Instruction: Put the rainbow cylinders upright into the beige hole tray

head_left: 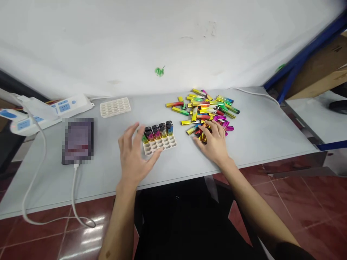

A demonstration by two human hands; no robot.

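Note:
Several lighters (157, 134) with black tops stand upright in the back rows of a white holed tray (159, 145); its front holes show bare. My left hand (132, 155) hovers at the tray's left front, thumb and fingers spread, with nothing held. It hides part of the tray's left side. To the right lies a loose pile of shiny lighters (200, 104) in yellow, red, green, blue and magenta. At the pile's near edge, my right hand (214, 141) reaches over it with fingers apart. Its fingertips are at some lighters, and the hand partly covers them.
A second white holed tray (115, 107) lies farther back on the grey table (105, 180). At the left are a power strip (63, 106) and a blurred-out phone-like device (78, 141) with a white cable (73, 191). A blue rack frame (295, 61) stands on the right.

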